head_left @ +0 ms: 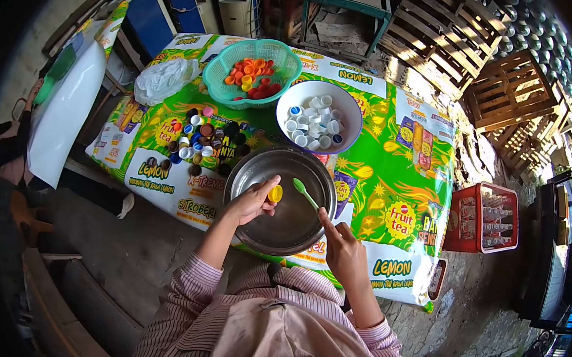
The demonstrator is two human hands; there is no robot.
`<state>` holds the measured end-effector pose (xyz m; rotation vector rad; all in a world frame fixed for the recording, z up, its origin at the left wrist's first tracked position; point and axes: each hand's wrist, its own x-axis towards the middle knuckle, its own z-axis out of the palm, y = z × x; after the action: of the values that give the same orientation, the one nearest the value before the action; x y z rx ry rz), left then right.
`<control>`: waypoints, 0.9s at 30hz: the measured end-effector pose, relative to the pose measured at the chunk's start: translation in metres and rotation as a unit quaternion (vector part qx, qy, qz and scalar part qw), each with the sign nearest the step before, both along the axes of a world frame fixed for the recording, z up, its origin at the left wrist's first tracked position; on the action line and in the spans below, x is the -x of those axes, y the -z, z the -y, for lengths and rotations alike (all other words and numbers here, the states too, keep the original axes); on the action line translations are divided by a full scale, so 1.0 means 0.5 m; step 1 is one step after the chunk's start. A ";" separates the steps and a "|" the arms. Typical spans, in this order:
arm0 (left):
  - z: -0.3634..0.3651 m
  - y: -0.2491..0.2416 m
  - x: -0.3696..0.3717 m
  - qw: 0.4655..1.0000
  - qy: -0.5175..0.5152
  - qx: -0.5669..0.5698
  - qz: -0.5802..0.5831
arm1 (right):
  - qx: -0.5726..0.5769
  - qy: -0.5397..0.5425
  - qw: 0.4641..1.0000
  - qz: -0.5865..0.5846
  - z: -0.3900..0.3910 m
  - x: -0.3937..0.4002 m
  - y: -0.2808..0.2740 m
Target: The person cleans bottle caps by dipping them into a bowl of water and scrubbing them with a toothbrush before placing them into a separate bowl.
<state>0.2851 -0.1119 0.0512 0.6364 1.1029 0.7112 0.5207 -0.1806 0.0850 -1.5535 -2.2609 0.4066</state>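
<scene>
Over a wide metal bowl (289, 228) my left hand (251, 201) pinches a yellow bottle cap (275, 194). My right hand (346, 249) grips a green toothbrush (305, 193), its head pointing up and left toward the cap, a small gap between them. Inside the bowl the surface looks dark and wet. Left of the bowl lies a loose pile of mixed bottle caps (196, 136), in black, white, blue and brown.
A teal plastic basket (216, 84) holds orange, red and yellow caps. Beside it, a white basin (354, 120) holds white and blue caps. A crumpled plastic bag (163, 82) lies at the left. A red crate (462, 217) with bottles stands right of the table.
</scene>
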 end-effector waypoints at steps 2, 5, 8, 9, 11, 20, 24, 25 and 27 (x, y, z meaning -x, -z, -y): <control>-0.003 0.008 0.004 1.000 0.004 -0.001 -0.008 | 0.009 -0.035 0.999 -0.020 0.001 -0.001 -0.002; -0.008 0.011 0.005 0.999 0.016 0.003 -0.032 | 0.006 -0.060 0.998 0.000 0.009 0.006 0.002; -0.012 0.025 0.013 0.997 0.033 0.008 -0.062 | 0.003 -0.058 0.998 -0.001 0.007 0.007 0.009; -0.013 0.023 0.013 0.996 0.046 0.008 -0.074 | -0.001 -0.046 0.999 -0.001 0.004 0.005 0.005; -0.012 0.016 0.012 0.995 0.037 0.008 -0.090 | -0.012 -0.054 0.998 0.004 0.001 -0.002 0.004; -0.020 0.006 0.013 0.993 0.052 0.005 -0.104 | -0.027 -0.080 0.996 0.029 -0.003 -0.009 -0.008; -0.026 0.007 0.009 0.984 0.093 -0.015 -0.150 | -0.006 -0.071 0.997 0.016 -0.008 -0.003 0.011; -0.029 0.008 0.009 0.984 0.092 -0.015 -0.150 | -0.013 -0.070 0.997 0.007 -0.006 -0.003 0.009; -0.033 0.003 0.010 0.986 0.106 -0.006 -0.132 | -0.011 -0.072 0.997 0.003 0.005 0.003 0.006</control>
<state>0.2802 -0.0955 0.0497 0.8625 1.2519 0.4574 0.5194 -0.1833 0.0821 -1.3887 -2.3819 0.4146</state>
